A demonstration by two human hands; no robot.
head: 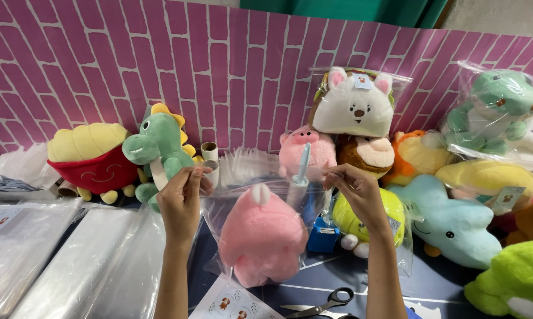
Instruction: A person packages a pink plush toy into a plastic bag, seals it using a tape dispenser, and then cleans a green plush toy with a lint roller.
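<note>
A pink plush toy (260, 236) sits inside a clear plastic bag (222, 204) that I hold up in front of me. My left hand (180, 198) pinches the bag's top left corner. My right hand (355, 192) pinches the top right edge. The bag's top stretches between the two hands. Behind the bag, a light blue tape dispenser handle (302, 165) sticks up above a blue base (323, 235).
A green dinosaur plush (158, 150) and a fries-shaped plush (89, 156) stand at the left. Many plush toys, some bagged, pile up at the right against the pink brick-pattern wall (101, 59). Scissors (325, 302) and a sticker sheet (231, 302) lie near me. Stacked clear bags (53, 254) lie at left.
</note>
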